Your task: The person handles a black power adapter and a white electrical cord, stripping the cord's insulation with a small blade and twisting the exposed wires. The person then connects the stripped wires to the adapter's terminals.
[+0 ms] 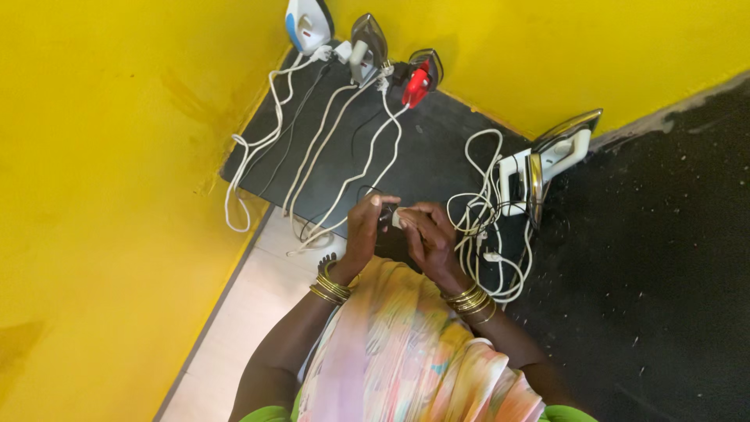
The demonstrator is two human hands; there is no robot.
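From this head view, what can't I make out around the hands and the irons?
- Small white piece between left hand and right hand: mostly covered by fingers, too small to identify.
- Blue-and-white iron: top cut off by the frame edge.
- White cords beside the right hand: tangled, so which iron each serves is unclear.

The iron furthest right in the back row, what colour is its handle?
Red handle on that iron, clearest in the head view.
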